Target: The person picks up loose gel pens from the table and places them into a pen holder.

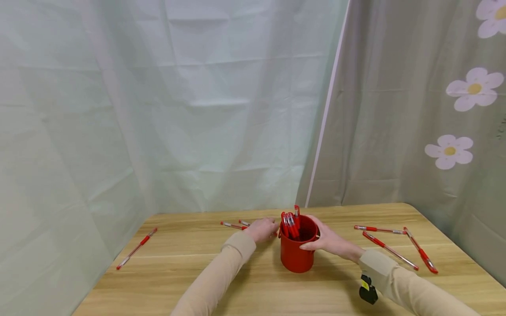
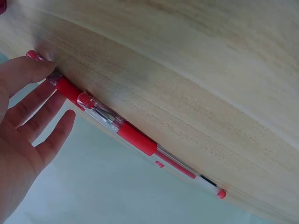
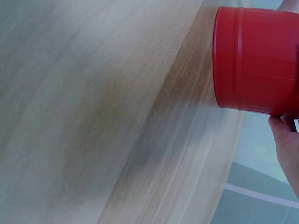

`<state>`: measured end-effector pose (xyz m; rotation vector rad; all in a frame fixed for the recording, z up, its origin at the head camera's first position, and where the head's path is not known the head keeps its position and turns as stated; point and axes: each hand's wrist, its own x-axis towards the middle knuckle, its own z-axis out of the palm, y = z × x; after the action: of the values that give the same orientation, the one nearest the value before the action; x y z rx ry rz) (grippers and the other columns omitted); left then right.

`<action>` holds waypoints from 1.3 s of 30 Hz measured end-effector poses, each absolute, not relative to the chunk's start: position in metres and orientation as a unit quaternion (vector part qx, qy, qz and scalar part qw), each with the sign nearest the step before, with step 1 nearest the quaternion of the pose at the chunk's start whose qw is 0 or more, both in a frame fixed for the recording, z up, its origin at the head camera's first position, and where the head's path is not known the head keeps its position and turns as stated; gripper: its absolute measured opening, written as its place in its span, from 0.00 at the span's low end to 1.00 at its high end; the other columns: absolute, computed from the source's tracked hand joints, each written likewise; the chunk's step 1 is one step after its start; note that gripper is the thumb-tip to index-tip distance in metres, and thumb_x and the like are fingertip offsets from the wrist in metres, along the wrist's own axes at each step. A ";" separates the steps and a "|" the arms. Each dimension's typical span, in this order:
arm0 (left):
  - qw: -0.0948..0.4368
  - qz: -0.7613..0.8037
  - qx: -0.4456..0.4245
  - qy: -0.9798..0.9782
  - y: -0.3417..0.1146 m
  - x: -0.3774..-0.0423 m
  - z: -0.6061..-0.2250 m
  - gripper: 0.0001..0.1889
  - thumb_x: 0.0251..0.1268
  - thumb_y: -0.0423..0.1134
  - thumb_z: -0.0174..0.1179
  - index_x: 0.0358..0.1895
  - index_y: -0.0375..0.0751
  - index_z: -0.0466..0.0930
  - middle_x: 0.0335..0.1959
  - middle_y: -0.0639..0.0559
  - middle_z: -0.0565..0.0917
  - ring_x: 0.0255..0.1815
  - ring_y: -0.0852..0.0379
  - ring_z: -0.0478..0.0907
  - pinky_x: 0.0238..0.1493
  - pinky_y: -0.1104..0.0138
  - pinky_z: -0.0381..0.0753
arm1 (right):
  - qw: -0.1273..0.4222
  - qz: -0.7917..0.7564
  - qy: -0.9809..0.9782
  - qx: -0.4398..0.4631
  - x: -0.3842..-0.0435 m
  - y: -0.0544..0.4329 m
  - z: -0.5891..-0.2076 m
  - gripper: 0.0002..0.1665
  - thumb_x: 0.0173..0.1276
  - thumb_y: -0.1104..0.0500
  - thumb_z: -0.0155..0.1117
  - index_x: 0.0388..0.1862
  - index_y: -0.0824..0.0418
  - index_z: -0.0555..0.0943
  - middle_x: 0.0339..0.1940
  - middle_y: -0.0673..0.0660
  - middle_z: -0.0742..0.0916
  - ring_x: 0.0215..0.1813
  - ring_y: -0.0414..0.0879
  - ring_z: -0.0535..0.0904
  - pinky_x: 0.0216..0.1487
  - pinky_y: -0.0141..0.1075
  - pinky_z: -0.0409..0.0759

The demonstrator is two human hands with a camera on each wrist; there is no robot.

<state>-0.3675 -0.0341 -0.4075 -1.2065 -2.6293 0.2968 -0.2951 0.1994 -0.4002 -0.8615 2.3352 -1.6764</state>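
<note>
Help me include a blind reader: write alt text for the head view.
A person's right hand holds a red pail of pens at a wooden table; the left hand is at loose pens. Another lies far left, three right.

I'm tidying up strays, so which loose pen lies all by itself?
The red pen near the left edge of the table; the other loose pens lie close to one another.

1. In the head view, the left hand (image 1: 262, 230) hides parts of the loose pens (image 1: 233, 225) beside it; its grip is unclear.
2. Beside the right hand (image 1: 330, 240), the red bucket (image 1: 297, 258) conceals the standing pens' (image 1: 291, 225) lower ends.
3. The right wrist view crops the bucket's rim.
4. Curtain lettering (image 1: 502, 129), far right of the right hand, is illegibly small.
</note>
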 end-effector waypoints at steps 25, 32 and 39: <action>0.137 0.095 -0.461 -0.872 -0.036 -0.369 -0.405 0.07 0.53 0.29 0.62 0.28 0.48 0.79 0.27 0.56 0.74 0.29 0.61 0.74 0.29 0.71 0.74 | 0.063 -0.564 0.767 -0.299 -0.297 0.198 -0.402 0.43 0.53 0.60 0.69 0.65 0.56 0.58 0.58 0.57 0.71 0.58 0.52 0.65 0.52 0.46 0.66; 0.158 0.075 -0.464 -0.868 -0.035 -0.372 -0.399 0.14 0.50 0.26 0.63 0.39 0.47 0.78 0.31 0.54 0.76 0.32 0.59 0.76 0.32 0.70 0.74 | 0.070 -0.566 0.766 -0.295 -0.297 0.199 -0.401 0.44 0.53 0.60 0.69 0.66 0.56 0.57 0.59 0.57 0.71 0.58 0.52 0.65 0.52 0.46 0.67; 0.183 0.073 -0.465 -0.863 -0.039 -0.370 -0.391 0.12 0.48 0.25 0.65 0.33 0.44 0.77 0.29 0.54 0.75 0.29 0.59 0.74 0.28 0.72 0.73 | 0.067 -0.563 0.771 -0.292 -0.296 0.199 -0.401 0.45 0.53 0.60 0.70 0.66 0.56 0.57 0.58 0.57 0.71 0.58 0.52 0.65 0.52 0.46 0.66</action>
<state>-0.3705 -0.0394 -0.3905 -1.3116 -2.4355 0.2049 -0.2963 0.1985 -0.4011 -0.8788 2.3229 -1.6965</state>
